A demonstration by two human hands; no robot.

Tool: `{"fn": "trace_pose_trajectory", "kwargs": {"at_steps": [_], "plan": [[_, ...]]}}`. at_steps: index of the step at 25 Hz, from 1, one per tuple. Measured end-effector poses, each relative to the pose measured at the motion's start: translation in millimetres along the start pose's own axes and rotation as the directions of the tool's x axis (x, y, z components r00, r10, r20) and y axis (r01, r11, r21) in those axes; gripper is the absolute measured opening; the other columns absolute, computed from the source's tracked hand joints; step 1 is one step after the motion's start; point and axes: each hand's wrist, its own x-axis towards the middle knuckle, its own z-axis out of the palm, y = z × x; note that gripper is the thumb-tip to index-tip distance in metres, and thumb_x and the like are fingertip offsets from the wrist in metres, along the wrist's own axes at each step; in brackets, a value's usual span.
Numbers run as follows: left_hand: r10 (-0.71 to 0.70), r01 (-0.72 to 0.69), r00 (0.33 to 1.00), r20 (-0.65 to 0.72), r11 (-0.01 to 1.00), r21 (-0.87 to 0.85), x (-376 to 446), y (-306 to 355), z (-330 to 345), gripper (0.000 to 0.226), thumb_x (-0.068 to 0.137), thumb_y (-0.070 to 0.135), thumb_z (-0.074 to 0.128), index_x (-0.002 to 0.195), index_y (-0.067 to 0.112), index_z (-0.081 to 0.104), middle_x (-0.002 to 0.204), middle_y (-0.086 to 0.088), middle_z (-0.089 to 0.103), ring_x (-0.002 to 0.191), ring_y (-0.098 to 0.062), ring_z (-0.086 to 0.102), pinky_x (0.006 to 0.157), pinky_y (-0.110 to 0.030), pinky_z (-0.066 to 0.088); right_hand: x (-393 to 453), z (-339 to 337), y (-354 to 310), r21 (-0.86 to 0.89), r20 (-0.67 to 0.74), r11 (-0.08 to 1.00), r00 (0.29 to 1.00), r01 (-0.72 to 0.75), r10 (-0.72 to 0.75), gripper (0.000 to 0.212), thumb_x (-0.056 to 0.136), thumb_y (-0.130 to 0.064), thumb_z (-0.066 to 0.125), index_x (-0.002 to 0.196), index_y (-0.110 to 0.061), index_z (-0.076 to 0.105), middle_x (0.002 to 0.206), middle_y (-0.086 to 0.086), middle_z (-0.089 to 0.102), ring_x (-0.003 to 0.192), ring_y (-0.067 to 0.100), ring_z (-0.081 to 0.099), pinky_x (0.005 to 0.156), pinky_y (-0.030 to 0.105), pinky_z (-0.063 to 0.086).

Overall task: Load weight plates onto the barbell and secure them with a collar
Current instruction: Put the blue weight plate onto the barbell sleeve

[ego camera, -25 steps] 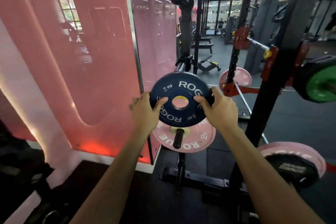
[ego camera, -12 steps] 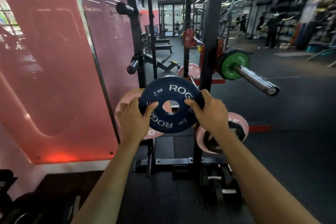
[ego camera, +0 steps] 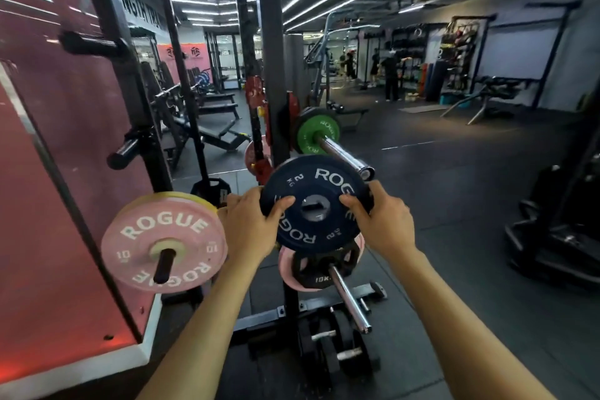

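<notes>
Both hands, the left hand (ego camera: 250, 224) and the right hand (ego camera: 384, 221), are clamped on opposite edges of the small navy plate (ego camera: 311, 185), thumbs on its face beside the centre hole, holding it up just short of the barbell sleeve (ego camera: 344, 154), where a green plate (ego camera: 313, 133) already sits. Marked as a light plate, it looks stiff, matte and rubbery with raised lettering, so a rim hold seems the sound one; the smooth steel sleeve should take it easily.

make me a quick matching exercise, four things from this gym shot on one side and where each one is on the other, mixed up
Things:
1. blue plate
2. green plate
3. pink plate
4. barbell sleeve

Places:
A. on a storage peg at the left
B. held between left hand and right hand
C. already loaded on the bar
D. bare steel, sticking out past the green plate

Pairs: 1-B, 2-C, 3-A, 4-D
</notes>
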Motion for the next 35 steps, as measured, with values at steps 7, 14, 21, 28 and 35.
{"fn": "trace_pose_trajectory", "kwargs": {"at_steps": [7, 14, 21, 28, 35], "plan": [[-0.006, 0.006, 0.999, -0.036, 1.000, -0.013, 39, 62, 112, 0.059, 0.080, 0.080, 0.043, 0.088, 0.023, 0.058, 0.071, 0.018, 0.042, 0.085, -0.011, 0.033, 0.075, -0.035, 0.025, 74, -4, 105, -0.017, 0.028, 1.000, 0.999, -0.025, 0.026, 0.053, 0.083, -0.076, 0.041, 0.097, -0.025, 0.048, 0.068, -0.004, 0.062, 0.062, 0.025, 0.063, 0.056, 0.040, 0.053], [-0.077, 0.081, 0.996, -0.049, 0.995, 0.063, 64, 91, 170, 0.060, 0.079, 0.080, 0.042, 0.089, 0.024, 0.058, 0.070, 0.021, 0.036, 0.083, -0.011, 0.035, 0.076, -0.035, 0.028, 125, 26, 169, 0.003, 0.100, 1.000, 0.995, -0.026, 0.025, 0.059, 0.080, -0.080, 0.034, 0.097, -0.024, 0.046, 0.075, 0.002, 0.067, 0.067, 0.028, 0.064, 0.059, 0.042, 0.055], [-0.100, 0.118, 0.987, -0.123, 0.982, 0.149, 69, 81, 188, 0.061, 0.083, 0.077, 0.041, 0.089, 0.020, 0.059, 0.076, 0.007, 0.057, 0.089, -0.024, 0.051, 0.079, -0.040, 0.034, 142, 60, 182, 0.128, 0.137, 0.991, 0.989, 0.040, -0.057, 0.051, 0.085, -0.072, 0.042, 0.091, -0.022, 0.045, 0.064, -0.009, 0.053, 0.058, 0.022, 0.052, 0.049, 0.031, 0.036], [-0.164, 0.191, 0.976, -0.143, 0.961, 0.202, 87, 79, 202, 0.063, 0.082, 0.073, 0.046, 0.099, 0.016, 0.063, 0.091, -0.001, 0.068, 0.093, -0.030, 0.055, 0.078, -0.042, 0.038, 175, 82, 181, 0.069, 0.172, 0.994, 0.981, 0.079, -0.090, 0.055, 0.087, -0.070, 0.041, 0.098, -0.017, 0.046, 0.070, -0.002, 0.056, 0.058, 0.024, 0.047, 0.050, 0.032, 0.031], [-0.224, 0.245, 0.966, -0.132, 0.953, 0.177, 115, 60, 224, 0.063, 0.080, 0.075, 0.050, 0.105, 0.018, 0.060, 0.105, 0.002, 0.063, 0.103, -0.024, 0.053, 0.086, -0.045, 0.038, 204, 110, 185, 0.068, 0.163, 0.988, 0.976, 0.137, -0.146, 0.059, 0.087, -0.070, 0.040, 0.110, -0.017, 0.052, 0.093, 0.005, 0.067, 0.076, 0.031, 0.064, 0.054, 0.032, 0.037]]}}
